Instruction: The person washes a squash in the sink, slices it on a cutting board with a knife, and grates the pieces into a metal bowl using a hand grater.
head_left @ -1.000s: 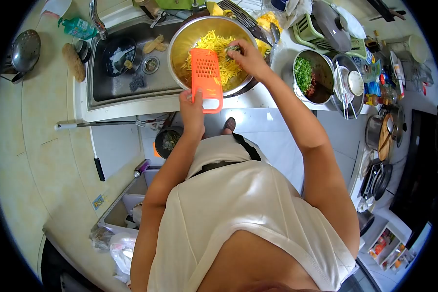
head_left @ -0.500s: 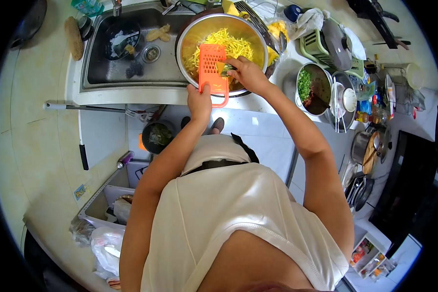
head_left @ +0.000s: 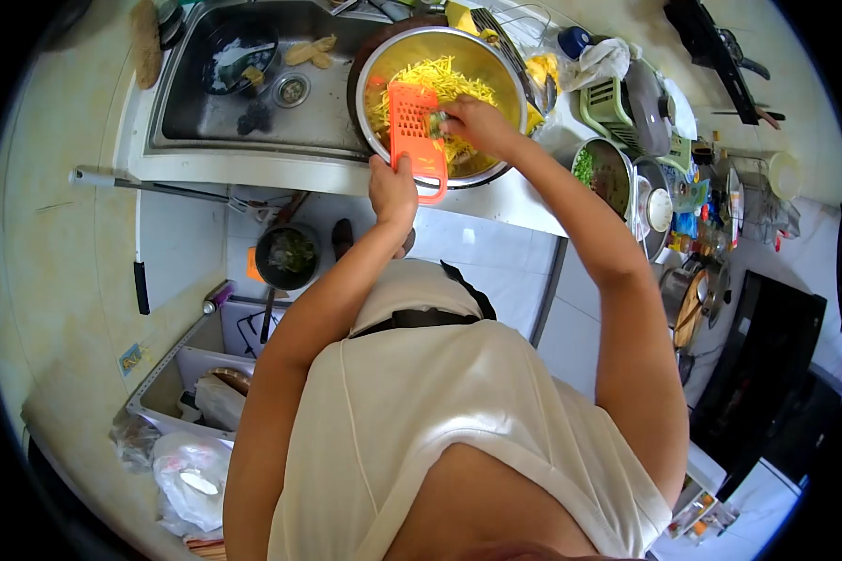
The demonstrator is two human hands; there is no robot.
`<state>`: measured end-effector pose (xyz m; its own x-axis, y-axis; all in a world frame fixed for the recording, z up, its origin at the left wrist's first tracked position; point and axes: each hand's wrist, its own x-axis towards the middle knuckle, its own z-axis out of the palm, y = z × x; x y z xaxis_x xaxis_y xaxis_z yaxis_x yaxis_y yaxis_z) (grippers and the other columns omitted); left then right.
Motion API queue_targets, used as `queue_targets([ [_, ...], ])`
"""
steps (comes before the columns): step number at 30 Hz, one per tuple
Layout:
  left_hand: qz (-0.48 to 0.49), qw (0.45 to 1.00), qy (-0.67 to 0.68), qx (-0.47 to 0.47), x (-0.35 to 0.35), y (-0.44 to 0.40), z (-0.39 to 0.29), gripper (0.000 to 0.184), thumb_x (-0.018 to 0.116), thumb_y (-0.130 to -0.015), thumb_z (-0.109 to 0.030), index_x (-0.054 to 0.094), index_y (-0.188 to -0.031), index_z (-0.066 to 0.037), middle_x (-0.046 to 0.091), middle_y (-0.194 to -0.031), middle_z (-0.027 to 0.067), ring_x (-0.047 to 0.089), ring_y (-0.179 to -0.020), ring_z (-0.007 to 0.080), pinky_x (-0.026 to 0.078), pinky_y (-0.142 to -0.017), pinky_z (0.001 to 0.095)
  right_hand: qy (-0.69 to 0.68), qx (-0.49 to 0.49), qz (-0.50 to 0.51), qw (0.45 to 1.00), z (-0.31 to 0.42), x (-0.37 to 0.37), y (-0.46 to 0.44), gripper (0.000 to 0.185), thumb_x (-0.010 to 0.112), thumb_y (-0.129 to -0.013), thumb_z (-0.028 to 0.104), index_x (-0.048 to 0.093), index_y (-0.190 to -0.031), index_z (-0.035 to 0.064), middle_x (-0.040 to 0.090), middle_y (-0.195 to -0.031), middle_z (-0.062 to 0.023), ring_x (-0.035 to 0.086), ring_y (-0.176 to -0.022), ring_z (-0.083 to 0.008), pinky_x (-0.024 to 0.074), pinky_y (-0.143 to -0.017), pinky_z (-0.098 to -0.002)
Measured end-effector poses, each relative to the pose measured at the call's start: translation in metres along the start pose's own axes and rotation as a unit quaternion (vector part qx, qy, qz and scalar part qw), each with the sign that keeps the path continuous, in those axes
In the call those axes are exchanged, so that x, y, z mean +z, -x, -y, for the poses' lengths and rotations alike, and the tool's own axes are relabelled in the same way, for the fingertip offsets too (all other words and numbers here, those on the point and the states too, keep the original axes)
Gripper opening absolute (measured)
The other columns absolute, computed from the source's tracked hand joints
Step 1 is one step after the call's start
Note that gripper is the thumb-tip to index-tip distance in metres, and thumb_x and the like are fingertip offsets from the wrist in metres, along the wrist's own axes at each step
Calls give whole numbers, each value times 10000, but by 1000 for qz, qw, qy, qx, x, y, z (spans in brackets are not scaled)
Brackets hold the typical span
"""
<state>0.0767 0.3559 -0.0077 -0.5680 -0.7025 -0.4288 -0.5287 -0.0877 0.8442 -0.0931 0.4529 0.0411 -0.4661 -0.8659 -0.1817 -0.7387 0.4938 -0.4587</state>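
Observation:
An orange flat grater (head_left: pixel 412 114) slants over a steel bowl (head_left: pixel 513 89). My left hand (head_left: pixel 394 191) is closed around its lower end near the handle loop. My right hand (head_left: pixel 478 127) pinches a small piece of squash (head_left: pixel 436 122) with green rind, against the grater's face. Fingers hide most of that piece. Yellow shreds (head_left: pixel 437 73) are heaped inside the bowl, behind and beside the grater.
Left of the bowl is a sink (head_left: pixel 182 122) holding a dark pan (head_left: pixel 226 79) and peeled-looking pieces (head_left: pixel 311 50). To the right stand a pot with chopped greens (head_left: pixel 585 166) and a green rack (head_left: pixel 611 114). A dark bin (head_left: pixel 287 257) sits below the counter.
My right hand and the squash piece have shifted slightly up along the grater. The camera view has tilted and moved, so the surroundings appear displaced. Both grips stay the same.

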Motion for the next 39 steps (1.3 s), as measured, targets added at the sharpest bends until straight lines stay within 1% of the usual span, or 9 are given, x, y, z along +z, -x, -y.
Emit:
queue_targets([
  [2, 2, 1000, -5, 1, -1, 1, 3, 400, 530, -909, -321, 465, -1023, 57, 623, -934, 309, 605, -903, 476, 457, -817, 509, 7, 0, 81, 997, 23, -18, 20, 338, 640, -873, 285, 651, -1138, 75, 596, -980, -177, 610, -940, -359, 493, -804, -438],
  [5, 4, 1000, -25, -5, -5, 4, -7, 411, 529, -905, -326, 469, -1038, 57, 628, -932, 314, 607, -903, 480, 459, -814, 520, 34, -37, 58, 997, 9, -9, 5, 326, 637, -876, 285, 659, -1125, 77, 596, -967, -175, 611, -928, -358, 494, -792, -438],
  [12, 2, 999, -36, -5, -4, -1, -3, 432, 532, -900, -331, 474, -1076, 59, 633, -942, 320, 609, -912, 481, 464, -821, 522, 2, 74, 33, 997, -39, 7, -54, 334, 640, -869, 288, 667, -1119, 67, 636, -1007, -195, 621, -923, -369, 492, -810, -447],
  [15, 8, 999, -43, -12, -6, 0, -7, 437, 534, -899, -337, 478, -1074, 60, 633, -942, 322, 610, -910, 482, 466, -821, 523, 1, -43, 81, 996, 0, -16, -12, 328, 652, -858, 280, 671, -1127, 93, 655, -990, -192, 633, -909, -359, 496, -796, -436],
  [25, 16, 998, -56, -26, -7, 0, -6, 464, 534, -893, -358, 473, -1068, 68, 633, -934, 326, 610, -895, 493, 464, -814, 542, 58, 49, 40, 996, -22, -1, -62, 312, 678, -838, 301, 693, -1061, 84, 667, -979, -180, 640, -925, -334, 496, -792, -425],
  [28, 13, 998, -49, -25, -6, -1, -6, 464, 534, -890, -356, 473, -1062, 70, 633, -930, 328, 608, -887, 498, 462, -814, 543, -13, -61, 106, 992, -8, -15, -26, 372, 685, -846, 323, 668, -1122, 74, 659, -998, -157, 639, -906, -336, 493, -785, -410],
  [31, 9, 998, -50, -22, -6, 1, -7, 463, 535, -887, -355, 473, -1055, 73, 632, -929, 328, 607, -888, 499, 460, -814, 544, -17, -48, 139, 989, 19, -23, -6, 370, 707, -827, 316, 665, -1113, 85, 658, -1015, -146, 638, -920, -331, 495, -788, -404],
  [35, 20, 998, -56, -32, -10, 3, -10, 463, 536, -884, -353, 474, -1054, 74, 632, -925, 326, 607, -891, 496, 459, -814, 542, -57, 59, 86, 993, -24, -2, -60, 264, 729, -807, 256, 645, -983, 79, 660, -890, -145, 642, -821, -291, 489, -727, -378],
  [39, 9, 999, -47, -26, -7, 1, -8, 467, 535, -885, -350, 475, -1063, 77, 631, -922, 329, 605, -890, 498, 459, -818, 540, -77, 29, 36, 996, -38, 10, -68, 241, 721, -815, 237, 627, -972, 80, 651, -857, -133, 634, -786, -276, 484, -703, -362],
])
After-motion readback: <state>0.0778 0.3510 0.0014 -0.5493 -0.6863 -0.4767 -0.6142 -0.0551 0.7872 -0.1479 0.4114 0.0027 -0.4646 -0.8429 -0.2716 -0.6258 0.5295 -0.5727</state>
